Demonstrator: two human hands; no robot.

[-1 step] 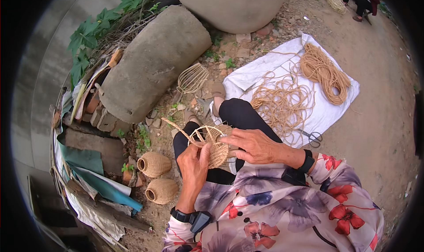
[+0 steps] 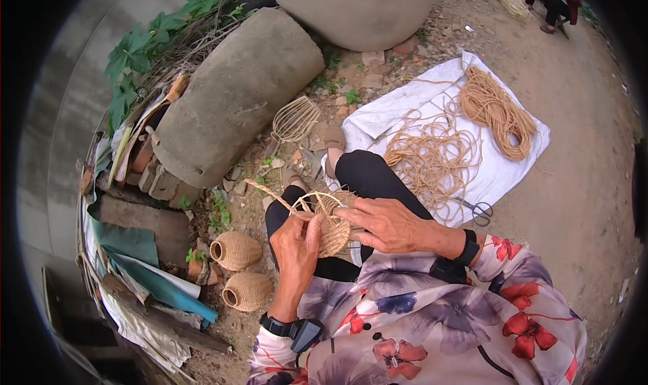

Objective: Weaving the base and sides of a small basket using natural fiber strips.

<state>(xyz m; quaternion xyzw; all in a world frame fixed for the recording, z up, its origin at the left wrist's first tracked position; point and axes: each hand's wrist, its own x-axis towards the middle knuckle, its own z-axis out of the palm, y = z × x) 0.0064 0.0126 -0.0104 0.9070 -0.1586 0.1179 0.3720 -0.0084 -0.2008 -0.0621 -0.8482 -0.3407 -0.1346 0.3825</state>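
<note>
A partly woven straw basket (image 2: 334, 240) with pale frame ribs showing at the top rests between my hands over my lap. My left hand (image 2: 291, 250) grips its left side, thumb up, where a twisted cord (image 2: 263, 189) sticks out toward the upper left. My right hand (image 2: 388, 223) is closed on the basket's right side, fingertips on the weave; part of the basket is hidden under the fingers.
Two woven pots (image 2: 246, 292) lie left of me, a bare wire frame (image 2: 295, 115) ahead. A white sack (image 2: 509, 172) holds coiled rope (image 2: 496, 108), loose cord and scissors (image 2: 480, 213). Concrete pipe (image 2: 229, 95) and debris border the left. A seated person (image 2: 553, 7) is at upper right.
</note>
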